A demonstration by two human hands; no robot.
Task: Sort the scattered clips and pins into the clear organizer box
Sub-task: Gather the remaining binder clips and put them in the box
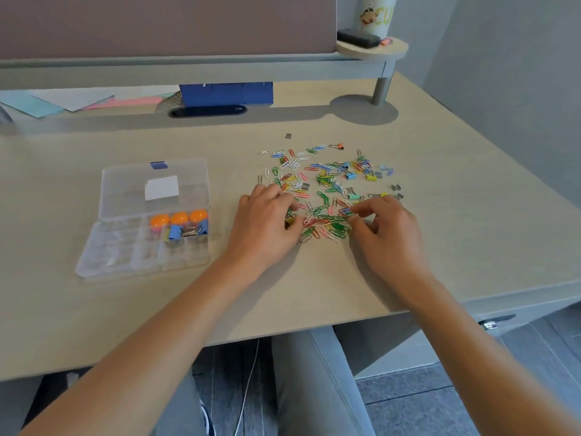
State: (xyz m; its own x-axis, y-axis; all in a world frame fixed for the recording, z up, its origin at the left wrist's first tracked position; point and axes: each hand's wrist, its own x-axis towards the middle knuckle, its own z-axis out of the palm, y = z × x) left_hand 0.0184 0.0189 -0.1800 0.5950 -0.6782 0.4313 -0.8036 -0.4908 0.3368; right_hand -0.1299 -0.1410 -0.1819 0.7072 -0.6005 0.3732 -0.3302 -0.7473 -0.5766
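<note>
A: Where is the pile sitting?

B: The scattered paper clips (317,196), in many colours, spread over the light wooden desk (125,309) right of the frame's centre. Small binder clips (352,176) are mixed in toward the upper right of the spread, and a few grey ones (396,187) lie at its right edge.

A: And the hands?

B: Both are down on the near edge of the pile. The left hand (267,221) lies palm down on its left side, fingers curled into the clips; whether it grips anything I cannot tell. The right hand (386,228) is on the pile's lower right side, thumb and forefinger drawn together on a blue paper clip (345,210).

A: The box?

B: The clear organizer box (103,247) lies open at centre left, well apart from the pile, its lid (125,184) folded back toward the top of the frame with a white label (162,187) on it. Three orange rounded pieces (179,218) sit in a row in the compartments nearest the hinge on the right, and just below them lies a compartment of blue and yellow binder clips (182,231). The other compartments look bare.

A: Farther out?

B: A grey shelf (188,69) runs along the top, with a blue box (226,94) and coloured papers (63,103) beneath it. At upper right a round stand (372,50) holds a black eraser-like block (358,38) and a printed cup (375,14).
</note>
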